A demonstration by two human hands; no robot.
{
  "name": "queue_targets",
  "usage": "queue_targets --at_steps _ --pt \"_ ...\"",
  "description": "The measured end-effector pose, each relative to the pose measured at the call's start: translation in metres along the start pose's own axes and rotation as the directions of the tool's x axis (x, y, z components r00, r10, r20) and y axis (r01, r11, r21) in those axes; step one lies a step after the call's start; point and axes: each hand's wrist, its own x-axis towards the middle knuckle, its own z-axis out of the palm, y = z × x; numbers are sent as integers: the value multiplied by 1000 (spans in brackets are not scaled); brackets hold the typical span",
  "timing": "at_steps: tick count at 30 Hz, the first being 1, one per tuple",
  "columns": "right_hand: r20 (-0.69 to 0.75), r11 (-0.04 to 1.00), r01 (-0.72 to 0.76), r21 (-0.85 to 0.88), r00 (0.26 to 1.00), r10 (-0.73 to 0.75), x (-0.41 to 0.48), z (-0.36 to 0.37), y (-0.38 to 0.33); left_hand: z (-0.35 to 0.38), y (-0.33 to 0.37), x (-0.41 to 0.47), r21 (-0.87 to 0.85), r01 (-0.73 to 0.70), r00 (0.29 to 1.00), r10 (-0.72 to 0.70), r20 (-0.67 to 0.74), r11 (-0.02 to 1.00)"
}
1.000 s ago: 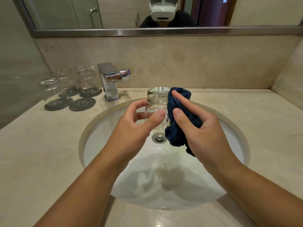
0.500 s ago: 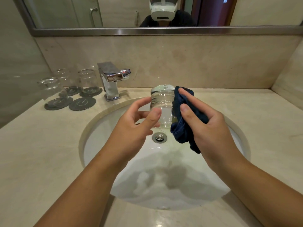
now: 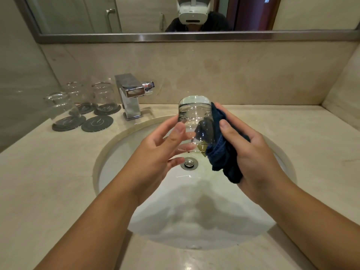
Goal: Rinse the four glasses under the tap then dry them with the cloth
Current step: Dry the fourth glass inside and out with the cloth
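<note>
I hold a clear glass [image 3: 194, 115] upside down over the white sink [image 3: 116, 172]. My left hand [image 3: 161, 151] grips its left side with thumb and fingers. My right hand [image 3: 253, 152] holds a dark blue cloth [image 3: 222, 152] bunched against the glass's right side. Three other clear glasses stand upside down on dark round coasters at the back left: one [image 3: 59, 106], a second [image 3: 78, 94] and a third [image 3: 104, 96]. A chrome tap [image 3: 129, 96] stands beside them, with no water running.
An empty dark coaster [image 3: 97, 123] lies on the beige stone counter [image 3: 48, 172] left of the basin. The drain plug [image 3: 189, 163] sits under the glass. A mirror [image 3: 136, 14] spans the back wall, and side walls close in left and right.
Both hands have carried the glass and cloth a little up and to the right over the basin. The left fingers have shifted their hold on the glass.
</note>
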Motion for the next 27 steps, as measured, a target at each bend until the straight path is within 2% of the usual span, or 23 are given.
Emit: queue_targets --at_steps 5,8,11,13,16,19,22,27 --pt "-88 989 62 -132 993 -74 -2 0 2 2 -3 1 135 -108 986 123 -110 985" --pt "-67 958 145 -248 984 -166 -7 3 2 3 -4 0 130 -103 989 115 -89 986" --pt "-34 944 178 -277 980 -195 -10 4 2 3 -4 1 131 -104 986 120 -113 986" --pt "-22 961 165 -220 985 -174 -7 4 2 2 -3 1 77 -98 988 107 -111 992" --pt "-5 998 65 -7 998 -65 -3 3 1 1 0 0 -27 -46 998 44 -55 999" --pt "0 997 2 73 1000 -2 -1 4 0 1 0 0 -10 -11 1000 11 -18 1000" --pt "-66 1000 27 -9 997 -27 -1 2 2 3 -1 0 100 -43 998 48 -47 994" --pt "-109 968 129 -217 982 -156 -5 4 3 5 -4 1 107 -73 991 83 -100 992"
